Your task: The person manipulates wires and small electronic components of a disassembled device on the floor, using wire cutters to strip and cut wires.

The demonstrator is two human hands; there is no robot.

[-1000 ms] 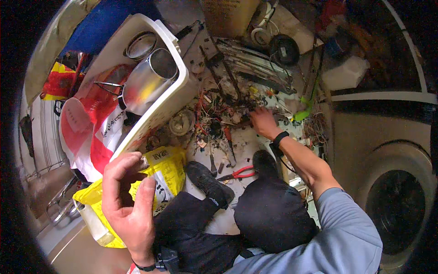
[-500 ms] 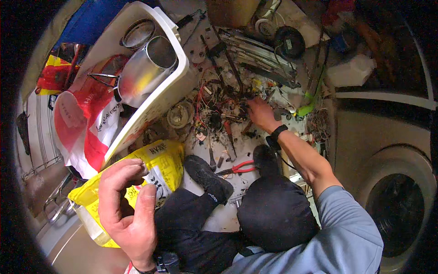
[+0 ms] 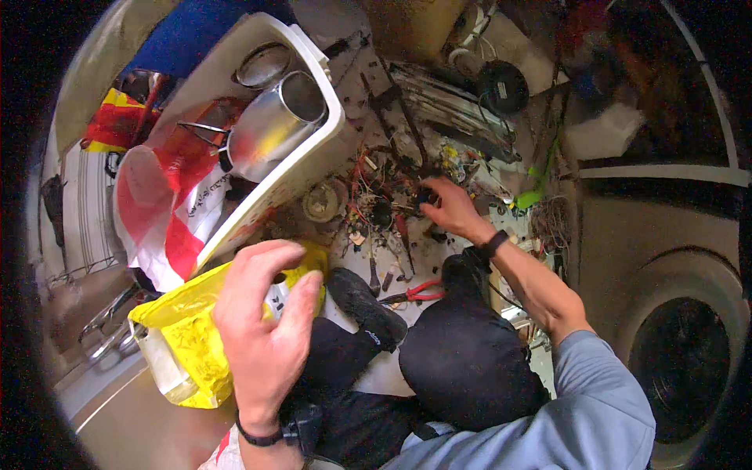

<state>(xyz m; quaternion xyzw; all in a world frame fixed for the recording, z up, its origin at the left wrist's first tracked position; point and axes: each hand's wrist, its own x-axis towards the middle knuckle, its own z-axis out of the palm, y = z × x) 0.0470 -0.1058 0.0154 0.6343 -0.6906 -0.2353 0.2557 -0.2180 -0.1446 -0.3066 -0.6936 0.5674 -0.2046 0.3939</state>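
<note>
My left hand (image 3: 262, 325) is raised in front of a yellow plastic bag (image 3: 184, 345). Its thumb and fingers curve but stand apart, and nothing shows between them. My right hand (image 3: 456, 211) reaches down to a heap of wires and small parts (image 3: 384, 196) on the floor. Its fingers curl round a small dark thing at the heap's right side, too dim to name. Closer to my feet lie red-handled pliers (image 3: 423, 292), beside my right shoe and apart from both hands.
A white plastic bin (image 3: 258, 188) at the left holds a shiny metal cylinder (image 3: 270, 129) and a red-and-white bag (image 3: 168, 211). Metal strips (image 3: 454, 106) and a black disc (image 3: 502, 86) lie at the back. To the right stands a vehicle with a dark wheel (image 3: 681, 368).
My left hand has shifted right, and its thumb and fingers are farther apart. My right hand stays at the heap, turned slightly, its thumb now showing. The whole view has moved a little.
</note>
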